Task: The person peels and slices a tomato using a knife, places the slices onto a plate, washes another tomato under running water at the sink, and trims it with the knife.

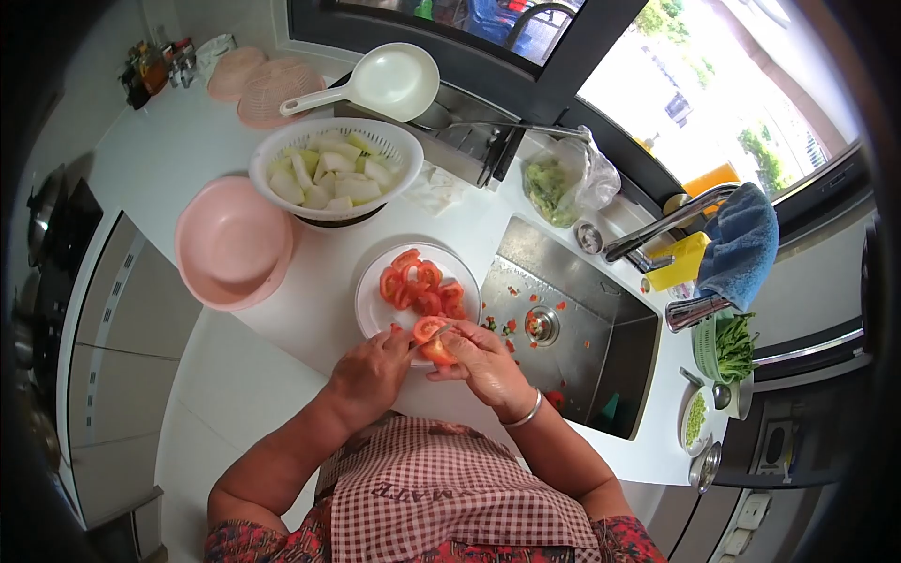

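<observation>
Over the near rim of a white plate (368,310), my right hand (486,368) grips a cut tomato (437,351) with its pale inner flesh showing. My left hand (368,373) is closed beside it, around what looks like a small knife (414,346). Only a thin strip of its blade shows against the tomato, and its handle is hidden by my fingers. Several red tomato wedges (410,286) lie heaped on the plate beyond my hands.
To the right is a steel sink (601,324) with red scraps around its drain. A pink basin (233,246) and a white colander (405,178) of pale green chunks stand at the left. A white ladle (392,83), bagged greens (552,186) and a faucet (671,223) are farther back.
</observation>
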Available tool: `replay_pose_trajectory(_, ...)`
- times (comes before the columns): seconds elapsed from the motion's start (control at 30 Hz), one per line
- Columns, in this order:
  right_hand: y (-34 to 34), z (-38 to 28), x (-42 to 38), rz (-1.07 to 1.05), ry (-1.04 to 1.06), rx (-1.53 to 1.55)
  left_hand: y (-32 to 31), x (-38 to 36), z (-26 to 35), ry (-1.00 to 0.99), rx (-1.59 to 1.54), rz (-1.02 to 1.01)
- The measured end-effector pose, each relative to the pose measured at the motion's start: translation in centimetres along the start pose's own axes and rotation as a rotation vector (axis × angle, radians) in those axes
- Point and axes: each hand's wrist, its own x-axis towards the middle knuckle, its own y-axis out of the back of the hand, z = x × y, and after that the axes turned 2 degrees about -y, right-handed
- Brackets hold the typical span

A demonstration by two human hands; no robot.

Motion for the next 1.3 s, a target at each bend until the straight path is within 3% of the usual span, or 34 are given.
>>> replay_pose_trajectory(0.5, 0.0, 0.2, 1.0, -0.049, -0.100, 0.029, 0.1, 0.8, -0.2, 0.037, -0.059, 0.034)
replay_pose_trajectory(0.6, 0.1, -0.5, 0.8, -0.067, -0.168, -0.043, -0.4, 1.3, -0.9, 0.105, 0.012, 0.005)
replay_pose_trajectory(0.67, -0.8, -1.1, 0.4, -0.051, -0.179, -0.059, -0.4, 1.6, -1.6, 0.261, 0.022, 0.002)
replay_pose_trajectory(0.83, 0.7, 0.4, 1.9, 0.171, -0.082, 0.116, 1.9, 1.5, 0.0, 0.181, -0.080, 0.015)
replay_pose_trajectory(0.93, 1.3, -0.2, 1.5, 0.127, -0.006, 0.270, 1.4, 0.8, 0.4, 0.119, -0.099, 0.057)
replay_pose_trajectory(1.2, 0.0, -0.5, 1.2, 0.163, 0.064, 0.073, 1.0, 0.0, 1.7, 0.070, -0.064, 0.010)
replay_pose_trajectory(1.3, 0.0, 0.0, 1.2, 0.151, 0.089, 0.042, 0.5, 0.0, 1.5, 0.040, -0.029, 0.078)
